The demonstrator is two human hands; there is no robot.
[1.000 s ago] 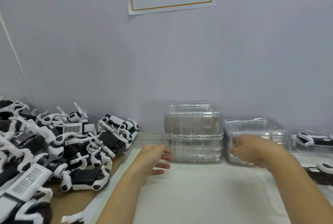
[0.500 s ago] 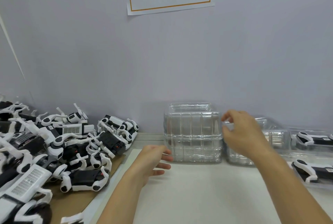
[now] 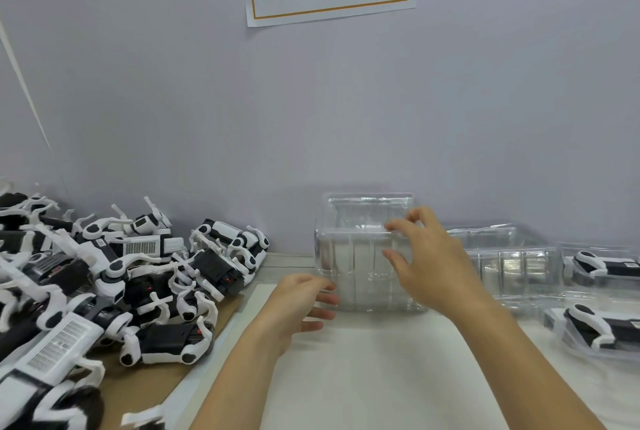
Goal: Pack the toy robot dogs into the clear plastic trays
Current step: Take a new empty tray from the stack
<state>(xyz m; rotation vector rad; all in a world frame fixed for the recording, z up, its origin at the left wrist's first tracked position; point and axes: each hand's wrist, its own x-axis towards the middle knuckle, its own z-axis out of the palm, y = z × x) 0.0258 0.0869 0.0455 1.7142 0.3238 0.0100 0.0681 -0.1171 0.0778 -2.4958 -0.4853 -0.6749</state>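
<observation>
While my right hand (image 3: 429,267) spreads open at the top of the tray stack (image 3: 360,256), my left hand (image 3: 298,308) rests open beside it. The dogs (image 3: 114,284) lie piled at my left.

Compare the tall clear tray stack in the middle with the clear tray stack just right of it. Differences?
The middle tray stack stands taller than the right tray stack. The right hand reaches over the middle stack's top edge and the left hand is at its lower left; no hand is at the right stack. The middle stack sits nearer the loose toy dogs. Both are clear, empty-looking plastic against the wall.
</observation>
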